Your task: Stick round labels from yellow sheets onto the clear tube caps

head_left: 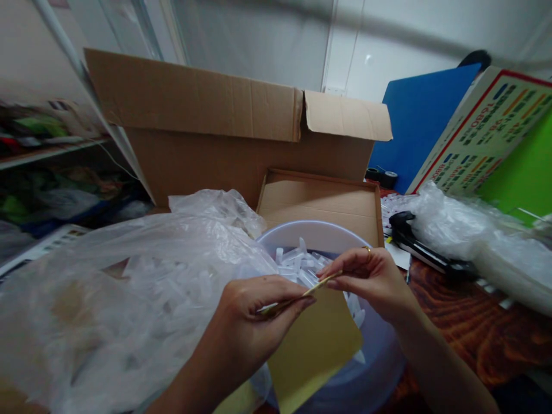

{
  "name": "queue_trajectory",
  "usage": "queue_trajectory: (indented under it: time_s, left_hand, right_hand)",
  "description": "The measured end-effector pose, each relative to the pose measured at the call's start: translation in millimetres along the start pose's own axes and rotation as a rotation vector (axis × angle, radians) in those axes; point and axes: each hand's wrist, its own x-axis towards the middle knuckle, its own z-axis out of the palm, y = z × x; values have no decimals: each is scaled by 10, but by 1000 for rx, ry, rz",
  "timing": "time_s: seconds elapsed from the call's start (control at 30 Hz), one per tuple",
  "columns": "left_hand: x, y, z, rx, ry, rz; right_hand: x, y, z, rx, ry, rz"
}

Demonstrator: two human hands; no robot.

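A yellow paper sheet (318, 345) hangs by its upper edge from both hands, over a round translucent tub (379, 362). My left hand (263, 313) pinches the edge on the left between thumb and fingers. On the right, my right hand (366, 279), a ring on one finger, is closed in a pinch on the same edge. Small clear plastic tubes (302, 264) lie in the tub behind the sheet, which partly hides them. Another yellow piece (237, 399) shows low down, under my left forearm.
A large clear plastic bag (142, 310) of similar small pieces fills the left. Behind the tub stand a shallow cardboard tray (319, 201) and a tall open carton (207, 149). At right, a black stapler-like tool (426, 247) and plastic wrap (487, 241) lie on the wood-patterned table (466, 322).
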Motion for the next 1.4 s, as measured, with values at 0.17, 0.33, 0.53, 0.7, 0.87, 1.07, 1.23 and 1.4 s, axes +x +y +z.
queue_trajectory:
  time_s: [0.17, 0.33, 0.53, 0.7, 0.87, 1.07, 1.23, 1.4]
  left_hand:
    - [-6, -8, 54, -99, -27, -163]
    - [-14, 13, 43, -107, -39, -115]
    - [-9, 58, 2, -52, -142, -88]
    - [-39, 59, 2, -46, -233, -180]
    - [-34, 59, 12, -142, -285, -298]
    - [-22, 64, 42, -202, -220, -313]
    - [-11, 66, 46, -296, -111, -377]
    - [-21, 61, 35, -352, -64, -355]
  right_hand:
    - [-13, -31, 30, 121, 41, 61]
    - [-64, -17, 34, 10, 47, 22]
    - [-74, 3, 4, -96, 29, -67]
    - [-96, -22, 3, -228, -11, -154]
    - [-153, -30, 14, -250, -15, -133]
    - [-156, -40, 5, -135, 7, -70]
    - [-125, -55, 24, 28, 5, -16]
    - [-103, -61, 58, 68, -68, 16]
